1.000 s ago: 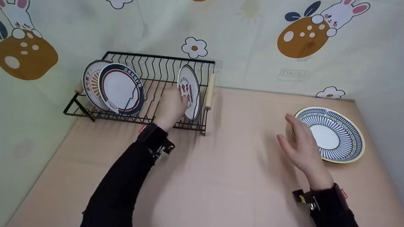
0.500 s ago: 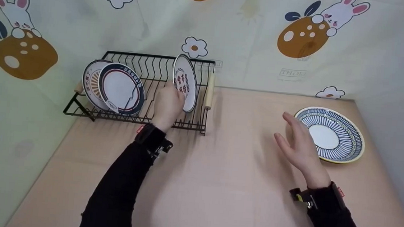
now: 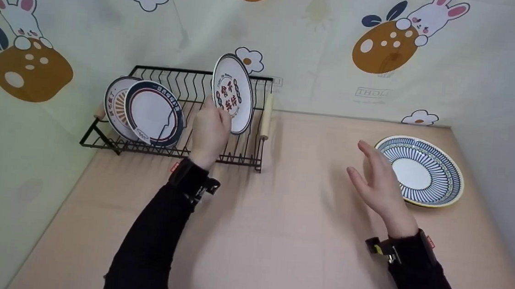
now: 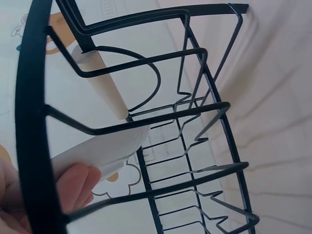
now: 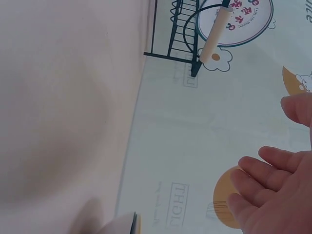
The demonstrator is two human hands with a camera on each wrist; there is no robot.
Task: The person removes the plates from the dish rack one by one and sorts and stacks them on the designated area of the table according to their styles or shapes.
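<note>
My left hand (image 3: 210,134) pinches a white plate (image 3: 243,90) with red characters and a dark rim, thumb on its printed face. The plate stands on edge above the right half of a black wire dish rack (image 3: 197,156). In the left wrist view, fingertips (image 4: 73,187) lie against the plate's plain side (image 4: 109,146) behind the rack's bars. Over the table at right, my right hand (image 3: 380,188) hovers with fingers extended and thumb apart, holding nothing. Just beyond it lies a blue-and-white patterned dish (image 3: 414,173) with a yellow edge.
Two plates lean in the rack's left side: a navy-rimmed one (image 3: 155,113) in front of one with an orange pattern (image 3: 116,101). Wooden handles (image 3: 266,117) sit at both rack ends. A printed cloth wall (image 3: 315,52) stands behind the pinkish table (image 3: 287,234).
My left hand has lifted the red-character plate up and slightly left out of its slot, turning its face more into view. The right hand has drifted slightly left.
</note>
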